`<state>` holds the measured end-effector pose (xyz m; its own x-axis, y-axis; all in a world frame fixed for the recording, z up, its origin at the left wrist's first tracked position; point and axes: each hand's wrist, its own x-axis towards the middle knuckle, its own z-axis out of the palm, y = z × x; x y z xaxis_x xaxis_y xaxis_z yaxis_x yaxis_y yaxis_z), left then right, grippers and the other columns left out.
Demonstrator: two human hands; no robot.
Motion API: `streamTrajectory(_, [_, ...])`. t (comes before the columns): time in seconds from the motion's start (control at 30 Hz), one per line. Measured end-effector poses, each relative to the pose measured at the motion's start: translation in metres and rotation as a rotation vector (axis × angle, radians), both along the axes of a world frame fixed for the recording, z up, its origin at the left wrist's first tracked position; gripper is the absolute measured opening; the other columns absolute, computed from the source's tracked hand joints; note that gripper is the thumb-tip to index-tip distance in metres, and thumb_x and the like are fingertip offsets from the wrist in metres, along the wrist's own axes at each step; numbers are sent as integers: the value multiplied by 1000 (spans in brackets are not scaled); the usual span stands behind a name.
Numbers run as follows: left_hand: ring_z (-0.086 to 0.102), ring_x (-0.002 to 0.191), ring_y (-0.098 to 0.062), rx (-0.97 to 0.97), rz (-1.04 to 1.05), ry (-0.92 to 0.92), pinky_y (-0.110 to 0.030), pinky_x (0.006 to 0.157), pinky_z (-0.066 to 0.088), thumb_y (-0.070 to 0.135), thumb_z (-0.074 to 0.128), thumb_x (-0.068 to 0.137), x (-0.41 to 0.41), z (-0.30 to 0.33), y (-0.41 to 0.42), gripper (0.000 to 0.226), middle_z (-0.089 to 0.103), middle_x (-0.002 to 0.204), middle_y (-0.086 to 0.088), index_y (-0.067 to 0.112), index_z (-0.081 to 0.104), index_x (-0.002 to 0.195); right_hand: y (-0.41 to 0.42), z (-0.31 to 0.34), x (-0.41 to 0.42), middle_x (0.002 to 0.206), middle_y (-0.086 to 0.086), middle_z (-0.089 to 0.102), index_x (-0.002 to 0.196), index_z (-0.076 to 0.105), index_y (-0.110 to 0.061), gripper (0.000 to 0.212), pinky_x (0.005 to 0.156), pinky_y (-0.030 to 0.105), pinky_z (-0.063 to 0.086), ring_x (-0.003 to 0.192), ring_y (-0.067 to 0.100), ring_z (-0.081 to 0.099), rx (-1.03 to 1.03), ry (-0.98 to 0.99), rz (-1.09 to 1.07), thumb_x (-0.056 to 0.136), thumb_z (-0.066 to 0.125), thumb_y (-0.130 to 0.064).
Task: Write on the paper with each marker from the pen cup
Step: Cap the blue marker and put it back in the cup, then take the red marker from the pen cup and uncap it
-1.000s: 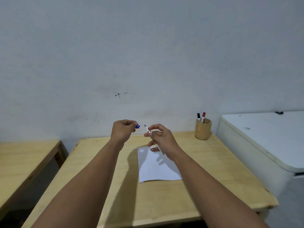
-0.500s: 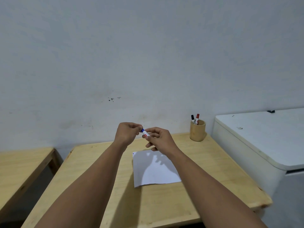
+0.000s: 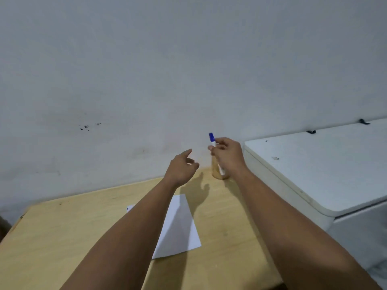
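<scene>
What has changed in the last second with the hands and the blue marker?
The cap went back on the blue marker. The left hand let go and is open; the right hand carried the marker to the right, over the pen cup. The paper stayed flat on the table.
</scene>
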<state>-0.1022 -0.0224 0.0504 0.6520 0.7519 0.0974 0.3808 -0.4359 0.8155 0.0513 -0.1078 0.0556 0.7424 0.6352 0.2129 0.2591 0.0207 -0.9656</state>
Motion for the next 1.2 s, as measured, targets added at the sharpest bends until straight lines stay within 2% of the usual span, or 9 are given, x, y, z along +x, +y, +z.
streamTrajectory(0.2, [55, 134, -27, -26, 2, 37, -43, 107, 49, 36, 79, 87, 76, -33, 15, 90, 53, 152, -9, 20, 31, 161, 18, 28, 84, 98, 8, 80, 98, 63, -23, 20, 88, 37, 62, 94, 29, 79, 69, -82, -186, 95, 78, -12])
streamTrajectory(0.3, [52, 138, -27, -62, 8, 42, -44, 110, 47, 41, 85, 80, 104, -50, 20, 102, 49, 157, -8, 20, 28, 162, 30, 14, 99, 101, 11, 78, 103, 60, -25, 26, 77, 28, 57, 91, 27, 78, -6, -73, -172, 94, 77, -9])
streamTrajectory(0.37, [52, 138, -27, -72, 31, 40, -45, 109, 47, 47, 87, 75, 116, -58, 24, 107, 49, 157, -6, 21, 29, 161, 37, 3, 102, 91, 5, 74, 112, 61, -21, 27, 69, 24, 54, 80, 20, 72, -77, -107, -152, 93, 76, -8])
streamTrajectory(0.53, [66, 119, -22, -63, 34, 4, -46, 98, 56, 50, 88, 71, 130, -70, 28, 87, 65, 139, 0, 25, 50, 145, 51, -18, 107, 89, -6, 70, 107, 66, -21, 19, 71, 31, 54, 76, 7, 67, -218, -167, -159, 91, 74, -13])
streamTrajectory(0.73, [72, 100, -15, -87, 31, -11, -49, 88, 60, 66, 80, 55, 129, -77, 29, 87, 71, 115, 12, 31, 57, 131, 64, -24, 103, 86, -9, 75, 90, 71, -25, 22, 93, 44, 55, 90, 22, 72, -456, -209, -200, 81, 77, -45])
streamTrajectory(0.83, [72, 101, -15, -62, 30, 12, -48, 88, 60, 55, 87, 66, 129, -75, 29, 76, 69, 113, 13, 29, 57, 131, 69, -25, 103, 73, -1, 73, 73, 69, -16, 24, 81, 38, 48, 87, 27, 73, -503, -198, -196, 84, 77, -36])
streamTrajectory(1.0, [70, 108, -19, -31, 25, 49, -47, 89, 60, 53, 87, 69, 128, -72, 29, 79, 69, 129, 4, 28, 54, 137, 67, -2, 96, 78, -13, 70, 77, 69, -23, 20, 92, 44, 39, 90, 21, 67, -356, -190, -251, 90, 75, -38])
streamTrajectory(1.1, [64, 121, -24, -13, 20, 83, -42, 93, 57, 49, 89, 71, 120, -64, 26, 91, 63, 141, -1, 27, 46, 148, 60, 28, 91, 79, -14, 72, 86, 72, -25, 15, 95, 45, 53, 88, 20, 72, -148, -245, -263, 93, 76, -37])
streamTrajectory(1.2, [62, 126, -25, 33, 43, 104, -44, 99, 54, 48, 86, 76, 106, -50, 24, 93, 60, 146, -4, 26, 40, 154, 49, 60, 83, 81, -10, 74, 100, 75, -18, 12, 87, 43, 63, 85, 18, 75, 107, -295, -259, 98, 75, -30])
